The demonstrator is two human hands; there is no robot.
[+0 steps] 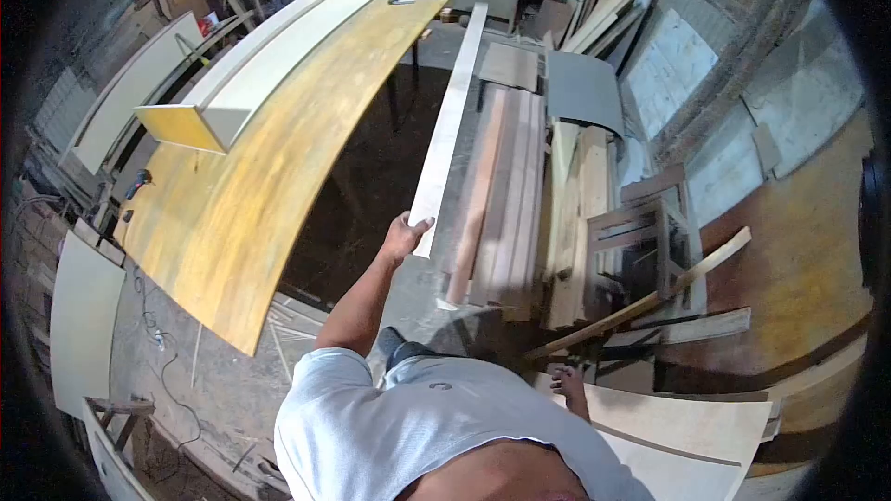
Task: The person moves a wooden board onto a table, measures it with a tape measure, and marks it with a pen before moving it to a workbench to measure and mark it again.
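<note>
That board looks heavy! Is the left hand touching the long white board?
Touching. Head view shows the left hand gripping the near end of the long white board.

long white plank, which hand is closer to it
Left. The left hand grips the near end of the long white plank. The right hand is low and apart from it, by a pale board.

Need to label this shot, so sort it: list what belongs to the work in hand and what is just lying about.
In hand: long pale plank, its near end gripped by the left hand.
Lying about: yellow plywood sheet; timber stack; wooden frame; curved pale panel beside the open right hand.
</note>
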